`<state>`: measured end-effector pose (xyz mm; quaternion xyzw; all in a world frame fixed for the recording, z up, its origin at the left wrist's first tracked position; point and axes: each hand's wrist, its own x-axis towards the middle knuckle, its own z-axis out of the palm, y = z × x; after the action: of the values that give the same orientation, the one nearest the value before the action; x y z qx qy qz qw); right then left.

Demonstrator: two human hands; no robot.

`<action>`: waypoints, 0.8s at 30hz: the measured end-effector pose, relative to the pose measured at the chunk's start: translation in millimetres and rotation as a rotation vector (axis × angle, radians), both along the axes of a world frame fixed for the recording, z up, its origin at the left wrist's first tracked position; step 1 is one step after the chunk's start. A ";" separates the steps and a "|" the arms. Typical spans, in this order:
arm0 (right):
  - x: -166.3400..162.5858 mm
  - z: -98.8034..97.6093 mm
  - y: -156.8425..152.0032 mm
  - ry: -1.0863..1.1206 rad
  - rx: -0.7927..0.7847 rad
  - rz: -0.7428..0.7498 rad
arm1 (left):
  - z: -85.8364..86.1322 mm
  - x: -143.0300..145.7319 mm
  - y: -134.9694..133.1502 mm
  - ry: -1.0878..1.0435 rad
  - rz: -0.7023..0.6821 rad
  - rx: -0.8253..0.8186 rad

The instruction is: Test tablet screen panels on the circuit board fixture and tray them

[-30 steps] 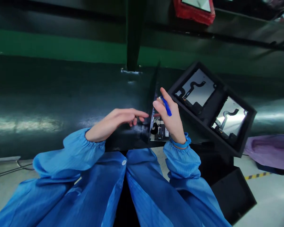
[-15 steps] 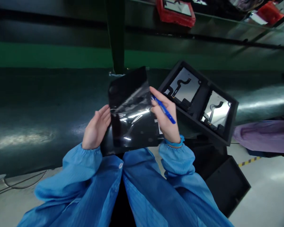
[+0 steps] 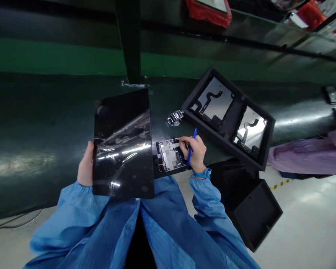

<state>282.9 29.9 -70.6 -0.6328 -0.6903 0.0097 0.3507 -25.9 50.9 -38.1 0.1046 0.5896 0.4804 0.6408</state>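
Note:
My left hand (image 3: 86,166) grips the left edge of a glossy black tablet screen (image 3: 123,145), which is raised and turned aside. Its fingers are mostly hidden behind the screen. To the right lies the opened tablet body (image 3: 170,157), its circuit board, pale strips and a thin red wire exposed. My right hand (image 3: 198,154) keeps a blue pen (image 3: 190,151) between its fingers, while the thumb and fingertips pinch at the upper right of the board. Whether they grip a strip there, I cannot tell. A small shiny metal piece (image 3: 175,118) rests beyond the body.
A black two-compartment tray (image 3: 224,140) with a silver-backed panel in each compartment sits at a slant on the right. Black boxes (image 3: 257,213) stand below it. A red-edged packet (image 3: 210,13) lies on the upper shelf. At far right is a person's purple garment (image 3: 308,157).
The tablet screen has moved left with my left hand, uncovering the tablet body and the metal piece. My right hand has let go of the screen's edge and come down to the board, keeping the pen.

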 end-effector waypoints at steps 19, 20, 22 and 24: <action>-2.4 -6.9 2.1 -0.054 0.002 0.214 | 26.4 16.0 1.9 -0.244 0.244 -0.096; -2.4 -6.4 2.1 -0.045 0.005 0.209 | 28.6 16.8 0.9 -0.244 0.221 -0.092; -1.9 -3.3 0.7 0.004 0.027 0.181 | 31.2 17.7 -0.5 -0.214 0.211 -0.091; -1.0 2.9 -3.3 0.064 0.023 0.168 | 31.0 17.8 -0.7 -0.197 0.226 -0.094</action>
<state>282.0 26.6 -67.6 -0.5679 -0.7294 0.0513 0.3780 -8.1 50.3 -7.1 -0.0403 0.5539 0.5291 0.6416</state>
